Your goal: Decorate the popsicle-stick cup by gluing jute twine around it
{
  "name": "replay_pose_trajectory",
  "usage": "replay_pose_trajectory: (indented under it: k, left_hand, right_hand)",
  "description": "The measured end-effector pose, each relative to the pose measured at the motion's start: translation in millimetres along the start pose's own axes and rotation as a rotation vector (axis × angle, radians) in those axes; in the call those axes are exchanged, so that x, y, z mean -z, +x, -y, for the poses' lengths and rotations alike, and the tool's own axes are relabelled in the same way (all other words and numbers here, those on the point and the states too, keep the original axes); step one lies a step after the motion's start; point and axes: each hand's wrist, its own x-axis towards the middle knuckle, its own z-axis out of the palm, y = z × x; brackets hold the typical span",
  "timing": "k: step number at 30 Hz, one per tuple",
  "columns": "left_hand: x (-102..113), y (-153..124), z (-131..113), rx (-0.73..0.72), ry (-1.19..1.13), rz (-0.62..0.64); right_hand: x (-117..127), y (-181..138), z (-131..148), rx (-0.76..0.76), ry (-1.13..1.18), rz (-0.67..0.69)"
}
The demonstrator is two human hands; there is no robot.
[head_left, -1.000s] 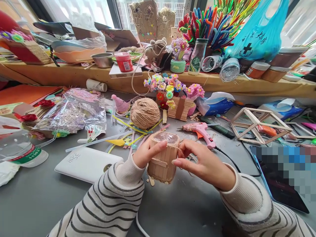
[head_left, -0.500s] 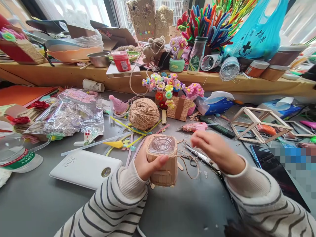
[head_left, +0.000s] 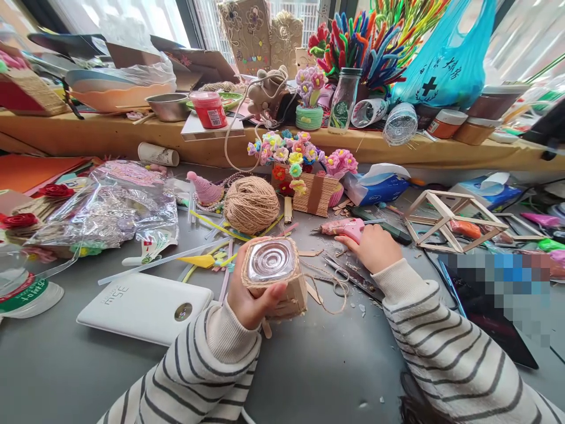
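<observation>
My left hand is wrapped round a square jar clad in flat wooden sticks, its clear ringed base tilted up. Twine edges that base, and a loose twine tail trails off to the right. Farther right, my right hand closes on a pink hot glue gun lying on the table, nozzle pointing left. Part of the gun is hidden behind the fingers. Between the two hands lie scissors and a few wooden sticks. Behind the jar sits a ball of twine.
A white power bank lies left of the jar. At the right are a wooden stick frame and a dark tablet. A utility knife rests behind the glue gun. Crocheted flowers and a tissue pack stand at the back.
My right hand has moved forward, from above the scissors onto the glue gun. The jar in my left hand has tilted, showing its base more toward me. The view has shifted slightly.
</observation>
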Motion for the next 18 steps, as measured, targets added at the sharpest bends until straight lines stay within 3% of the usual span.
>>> replay_pose_trajectory:
  k: [10, 14, 18]
  left_hand:
    - [6.9, 0.1, 9.4, 0.089, -0.055, 0.08]
    - [6.8, -0.7, 7.2, 0.092, -0.053, 0.094]
    - [7.1, -2.7, 4.2, 0.078, -0.049, 0.087]
  right_hand:
    - [-6.4, 6.3, 0.6, -0.053, 0.168, -0.007]
    - [-4.7, 5.4, -13.4, -0.077, 0.3, -0.075]
    - [1.3, -2.4, -20.0, 0.002, 0.488, -0.144]
